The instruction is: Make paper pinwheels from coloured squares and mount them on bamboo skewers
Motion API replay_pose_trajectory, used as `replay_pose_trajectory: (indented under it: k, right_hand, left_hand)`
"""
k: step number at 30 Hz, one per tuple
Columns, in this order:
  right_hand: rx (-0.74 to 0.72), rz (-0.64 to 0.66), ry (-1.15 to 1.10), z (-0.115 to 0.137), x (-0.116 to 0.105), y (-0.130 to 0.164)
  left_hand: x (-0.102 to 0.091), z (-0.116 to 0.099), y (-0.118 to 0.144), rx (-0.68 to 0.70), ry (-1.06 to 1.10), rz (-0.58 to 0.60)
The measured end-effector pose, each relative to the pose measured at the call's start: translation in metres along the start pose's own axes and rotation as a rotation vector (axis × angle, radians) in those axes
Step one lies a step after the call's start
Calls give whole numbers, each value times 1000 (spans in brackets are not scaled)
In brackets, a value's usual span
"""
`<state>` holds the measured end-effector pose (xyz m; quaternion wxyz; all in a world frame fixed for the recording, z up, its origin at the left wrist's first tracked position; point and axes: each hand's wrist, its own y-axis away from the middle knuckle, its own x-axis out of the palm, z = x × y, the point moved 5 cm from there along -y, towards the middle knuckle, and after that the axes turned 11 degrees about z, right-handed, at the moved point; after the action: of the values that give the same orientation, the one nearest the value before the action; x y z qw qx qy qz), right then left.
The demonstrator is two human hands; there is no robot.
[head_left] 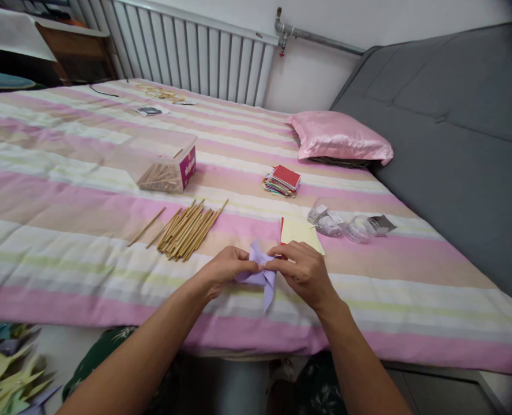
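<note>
A purple paper pinwheel (264, 282) is held between both hands just above the front part of the striped bed cover. My left hand (228, 268) pinches its left side, thumb near the centre. With thumb and fingers closed at the pinwheel's middle, my right hand (303, 270) grips it from the right; whether a pin sits between those fingertips is too small to tell. Behind my right hand lie pale yellow paper sheets (301, 230) with a red edge showing. Off to the left of my hands rests a bundle of thin wooden sticks (189, 230).
Clear plastic tubs (327, 219) stand at the right. Farther back are a stack of coloured paper squares (284, 180), a pink pillow (340, 135) and a clear box of sticks (163, 167). Finished pinwheels (9, 374) lie below the bed's edge at lower left.
</note>
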<state>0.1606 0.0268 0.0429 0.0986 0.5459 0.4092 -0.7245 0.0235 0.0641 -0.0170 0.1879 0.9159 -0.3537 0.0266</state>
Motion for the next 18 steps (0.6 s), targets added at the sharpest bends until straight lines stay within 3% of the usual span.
replay_pose_trajectory:
  k: [9, 18]
  right_hand:
    - [9, -3, 15, 0, 0, 0]
    - [17, -34, -32, 0, 3, 1]
  left_hand:
    - [0, -1, 1, 5, -22, 15]
    - [-1, -2, 0, -21, -15, -48]
